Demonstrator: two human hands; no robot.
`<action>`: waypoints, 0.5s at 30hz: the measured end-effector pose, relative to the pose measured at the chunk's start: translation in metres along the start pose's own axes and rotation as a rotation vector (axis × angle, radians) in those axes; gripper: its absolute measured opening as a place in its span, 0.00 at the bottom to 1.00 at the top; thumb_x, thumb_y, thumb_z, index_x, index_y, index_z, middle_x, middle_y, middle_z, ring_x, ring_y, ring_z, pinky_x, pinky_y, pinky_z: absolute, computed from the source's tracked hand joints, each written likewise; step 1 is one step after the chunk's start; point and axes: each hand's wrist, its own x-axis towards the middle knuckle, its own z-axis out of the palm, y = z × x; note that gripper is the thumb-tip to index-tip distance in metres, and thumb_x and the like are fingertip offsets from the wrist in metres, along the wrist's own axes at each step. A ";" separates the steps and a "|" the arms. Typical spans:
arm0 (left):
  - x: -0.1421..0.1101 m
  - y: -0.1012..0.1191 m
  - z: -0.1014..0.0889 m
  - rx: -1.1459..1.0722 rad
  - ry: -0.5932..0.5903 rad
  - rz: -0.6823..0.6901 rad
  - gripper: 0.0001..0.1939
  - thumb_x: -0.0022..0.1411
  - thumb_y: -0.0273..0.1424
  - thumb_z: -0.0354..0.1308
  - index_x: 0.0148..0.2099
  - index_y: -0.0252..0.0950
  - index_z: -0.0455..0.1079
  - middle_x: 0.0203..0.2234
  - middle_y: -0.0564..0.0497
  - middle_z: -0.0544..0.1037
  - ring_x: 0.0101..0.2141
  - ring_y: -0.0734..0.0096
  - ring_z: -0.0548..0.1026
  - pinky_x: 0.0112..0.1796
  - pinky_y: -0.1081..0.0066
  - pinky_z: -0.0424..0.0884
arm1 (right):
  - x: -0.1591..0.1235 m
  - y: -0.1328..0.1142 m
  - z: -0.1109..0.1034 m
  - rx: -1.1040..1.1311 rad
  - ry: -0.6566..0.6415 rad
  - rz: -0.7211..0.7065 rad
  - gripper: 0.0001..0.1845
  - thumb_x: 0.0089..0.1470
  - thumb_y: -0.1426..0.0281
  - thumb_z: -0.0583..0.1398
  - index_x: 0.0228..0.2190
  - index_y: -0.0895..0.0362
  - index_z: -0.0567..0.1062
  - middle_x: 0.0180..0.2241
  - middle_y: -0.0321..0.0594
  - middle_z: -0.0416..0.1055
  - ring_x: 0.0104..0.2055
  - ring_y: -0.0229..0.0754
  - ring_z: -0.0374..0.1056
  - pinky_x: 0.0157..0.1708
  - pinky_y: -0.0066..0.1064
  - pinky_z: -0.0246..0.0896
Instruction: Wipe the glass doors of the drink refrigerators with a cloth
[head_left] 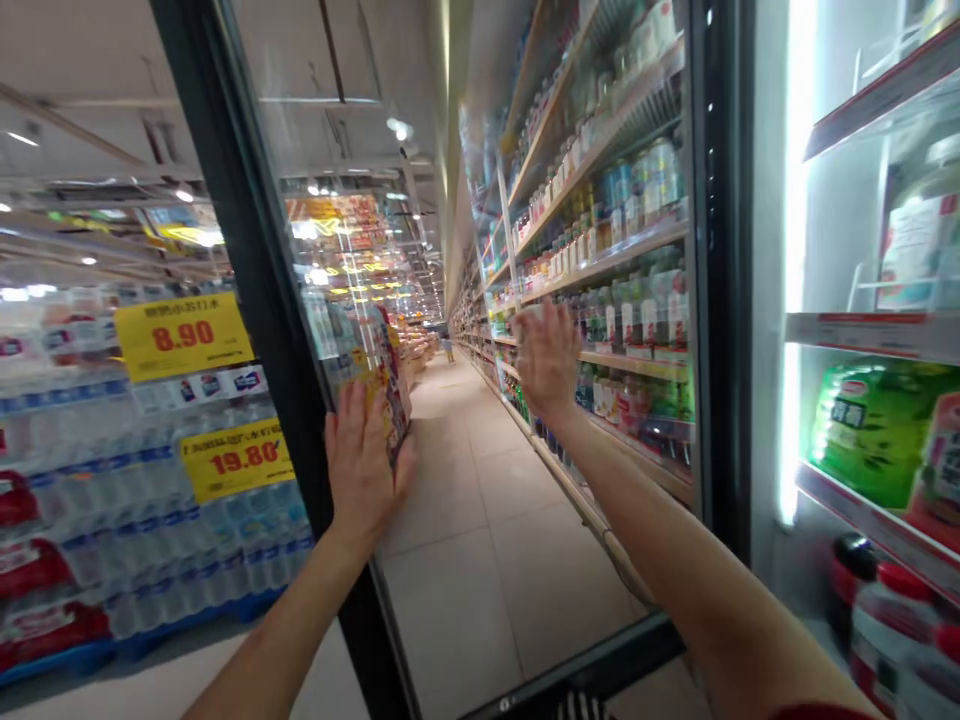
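Observation:
A glass cooler door (450,250) in a black frame (247,260) stands swung out in front of me. My left hand (365,460) lies flat and open against the glass near the frame's left edge. My right hand (547,360) is raised with fingers spread, palm on or close to the glass further right; contact is unclear. Neither hand holds anything. Through the glass I see a long supermarket aisle.
The open cooler at right has lit shelves (870,335) with a green pack (874,430) and bottles (892,630). Stacked water bottle packs (150,540) with yellow price signs (184,335) stand at left. Drink shelves (622,250) line the tiled aisle (480,540).

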 end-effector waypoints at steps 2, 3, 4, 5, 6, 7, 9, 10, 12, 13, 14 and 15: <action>-0.004 0.005 0.008 0.004 -0.022 0.022 0.36 0.57 0.32 0.51 0.64 0.38 0.39 0.62 0.41 0.48 0.61 0.58 0.45 0.58 0.53 0.46 | -0.001 0.017 -0.004 -0.009 0.083 0.138 0.27 0.56 0.70 0.46 0.57 0.51 0.55 0.62 0.42 0.46 0.65 0.51 0.36 0.58 0.54 0.42; -0.006 0.009 0.013 0.002 -0.033 0.037 0.36 0.57 0.32 0.51 0.64 0.38 0.38 0.62 0.41 0.48 0.61 0.58 0.45 0.57 0.53 0.46 | -0.006 0.017 -0.005 -0.007 0.089 0.137 0.27 0.56 0.71 0.46 0.58 0.51 0.54 0.62 0.42 0.46 0.65 0.50 0.36 0.58 0.54 0.42; -0.007 0.013 0.018 -0.002 -0.039 0.052 0.36 0.58 0.32 0.51 0.64 0.37 0.38 0.62 0.41 0.48 0.61 0.58 0.46 0.57 0.53 0.46 | -0.013 0.013 -0.006 -0.003 0.066 0.096 0.27 0.56 0.71 0.46 0.57 0.51 0.55 0.62 0.41 0.47 0.65 0.50 0.36 0.58 0.52 0.42; -0.008 0.018 0.023 -0.006 -0.044 0.062 0.36 0.58 0.32 0.51 0.64 0.37 0.38 0.62 0.41 0.48 0.61 0.58 0.46 0.57 0.53 0.46 | -0.022 0.006 -0.007 0.000 0.017 0.025 0.27 0.55 0.71 0.47 0.57 0.51 0.55 0.61 0.40 0.48 0.65 0.48 0.35 0.59 0.51 0.42; -0.008 0.022 0.027 -0.008 -0.046 0.063 0.36 0.58 0.32 0.50 0.64 0.37 0.37 0.62 0.41 0.48 0.61 0.58 0.46 0.57 0.53 0.46 | -0.032 -0.003 -0.008 0.004 -0.044 -0.061 0.27 0.55 0.71 0.48 0.56 0.50 0.57 0.61 0.39 0.50 0.65 0.47 0.34 0.60 0.49 0.41; -0.009 0.026 0.032 -0.007 -0.047 0.060 0.36 0.58 0.33 0.50 0.64 0.37 0.38 0.62 0.42 0.48 0.61 0.58 0.46 0.57 0.53 0.46 | -0.040 -0.010 -0.009 0.009 -0.107 -0.150 0.26 0.54 0.71 0.49 0.56 0.49 0.58 0.60 0.37 0.52 0.65 0.46 0.34 0.61 0.48 0.40; -0.010 0.030 0.039 0.006 -0.047 0.048 0.35 0.59 0.33 0.49 0.64 0.38 0.38 0.62 0.42 0.49 0.61 0.58 0.45 0.58 0.53 0.45 | -0.050 -0.014 -0.011 0.016 -0.204 -0.298 0.26 0.54 0.71 0.50 0.55 0.48 0.59 0.59 0.34 0.54 0.65 0.44 0.35 0.61 0.46 0.38; -0.011 0.031 0.041 0.015 -0.045 0.043 0.34 0.59 0.34 0.49 0.64 0.38 0.39 0.62 0.42 0.49 0.61 0.58 0.45 0.58 0.53 0.44 | -0.052 -0.007 -0.013 0.010 -0.219 -0.330 0.26 0.54 0.70 0.50 0.55 0.47 0.59 0.59 0.34 0.55 0.65 0.44 0.36 0.61 0.46 0.38; -0.012 0.031 0.044 0.028 -0.052 0.037 0.35 0.59 0.34 0.49 0.64 0.37 0.39 0.61 0.42 0.49 0.61 0.58 0.46 0.58 0.53 0.44 | -0.049 0.020 -0.017 -0.027 -0.166 -0.247 0.26 0.54 0.70 0.50 0.55 0.47 0.59 0.59 0.35 0.54 0.65 0.44 0.37 0.61 0.47 0.38; -0.012 0.031 0.045 0.032 -0.060 0.035 0.35 0.59 0.34 0.50 0.64 0.37 0.39 0.61 0.42 0.49 0.61 0.58 0.45 0.58 0.53 0.43 | -0.046 0.038 -0.019 -0.055 -0.103 -0.136 0.26 0.54 0.70 0.49 0.55 0.48 0.59 0.60 0.37 0.52 0.65 0.45 0.38 0.60 0.48 0.39; -0.013 0.031 0.045 0.036 -0.066 0.036 0.35 0.58 0.34 0.50 0.64 0.36 0.40 0.61 0.41 0.49 0.61 0.58 0.45 0.58 0.53 0.43 | -0.043 0.056 -0.021 -0.081 -0.028 -0.001 0.26 0.54 0.70 0.48 0.55 0.50 0.59 0.61 0.40 0.50 0.64 0.47 0.38 0.59 0.49 0.40; -0.013 0.030 0.045 0.040 -0.070 0.035 0.35 0.58 0.34 0.50 0.64 0.36 0.40 0.61 0.41 0.49 0.62 0.58 0.45 0.58 0.53 0.43 | -0.039 0.071 -0.022 -0.100 0.044 0.130 0.26 0.54 0.71 0.47 0.55 0.52 0.59 0.61 0.42 0.48 0.64 0.48 0.39 0.59 0.51 0.41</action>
